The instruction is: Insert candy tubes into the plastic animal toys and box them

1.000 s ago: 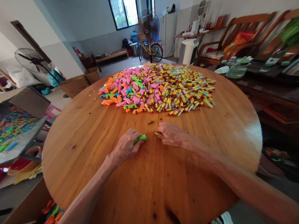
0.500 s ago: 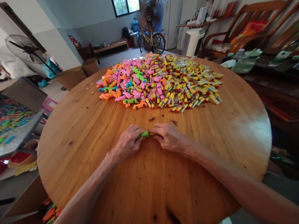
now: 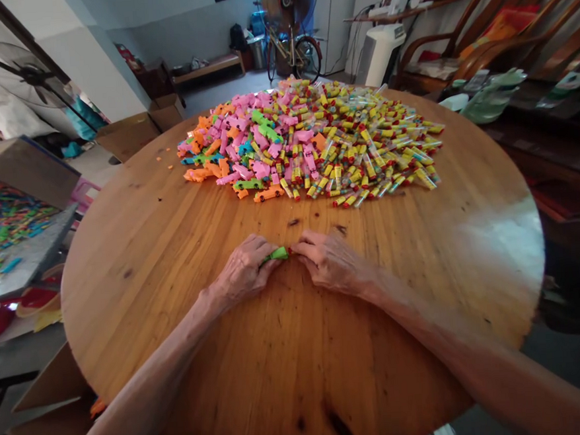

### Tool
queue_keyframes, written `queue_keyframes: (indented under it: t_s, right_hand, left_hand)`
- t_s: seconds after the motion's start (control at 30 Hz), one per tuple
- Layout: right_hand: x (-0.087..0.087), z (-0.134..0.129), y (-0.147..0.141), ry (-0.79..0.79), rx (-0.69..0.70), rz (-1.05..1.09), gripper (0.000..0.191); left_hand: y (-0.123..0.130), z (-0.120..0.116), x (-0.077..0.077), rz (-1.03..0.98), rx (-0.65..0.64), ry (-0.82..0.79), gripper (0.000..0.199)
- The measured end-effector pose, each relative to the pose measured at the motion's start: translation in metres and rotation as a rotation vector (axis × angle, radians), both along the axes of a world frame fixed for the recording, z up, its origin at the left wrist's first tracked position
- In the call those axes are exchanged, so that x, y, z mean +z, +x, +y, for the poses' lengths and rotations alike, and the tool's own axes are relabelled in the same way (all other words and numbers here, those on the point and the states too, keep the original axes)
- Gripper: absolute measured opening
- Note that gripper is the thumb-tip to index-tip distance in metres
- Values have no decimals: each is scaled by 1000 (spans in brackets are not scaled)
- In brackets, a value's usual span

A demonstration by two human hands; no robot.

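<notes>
The heap [image 3: 309,140] of coloured plastic toys [image 3: 259,140] and yellow, red-ended tubes [image 3: 369,142] spreads over the far part of the round wooden counter [image 3: 300,356], its back reaching near the far rim. A wide stretch of wood lies on the heap's near side, with narrower margins left and right of it. Nearer than the heap, centred below it, the left hand [image 3: 243,264] pinches a green plastic piece [image 3: 278,253]; the right hand [image 3: 333,261] grips a mostly hidden red-ended piece [image 3: 290,250], the two meeting end to end or nearly. Both forearms cross the counter's near edge.
</notes>
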State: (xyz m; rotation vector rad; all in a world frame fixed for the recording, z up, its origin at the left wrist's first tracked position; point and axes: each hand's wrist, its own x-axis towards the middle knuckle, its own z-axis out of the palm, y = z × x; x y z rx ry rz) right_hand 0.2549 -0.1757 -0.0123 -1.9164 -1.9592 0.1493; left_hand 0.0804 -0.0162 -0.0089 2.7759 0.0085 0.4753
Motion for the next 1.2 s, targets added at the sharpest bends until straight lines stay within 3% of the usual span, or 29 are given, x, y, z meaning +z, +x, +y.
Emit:
queue_keyframes:
  t_s: [0.4,0.6,0.93,1.1,1.2]
  right_hand:
    - [7,-3,-7,-36,5,-21,24]
    - [3,-4,-9,-18,56,-24,27]
    - [3,-1,-8,-26,86,18,20]
    - [11,-3,-12,-57,55,34,17]
    - [16,-8,0,20,-44,28,17]
  left_hand:
    - [2,3,-2,-4,-14,-16,22]
    - [5,-1,-1,12,-20,76,18]
    - [-2,-1,-10,6,32,89,18]
    - [1,0,-11,-24,24,54,18]
    - [-19,3,-6,-17,58,59,19]
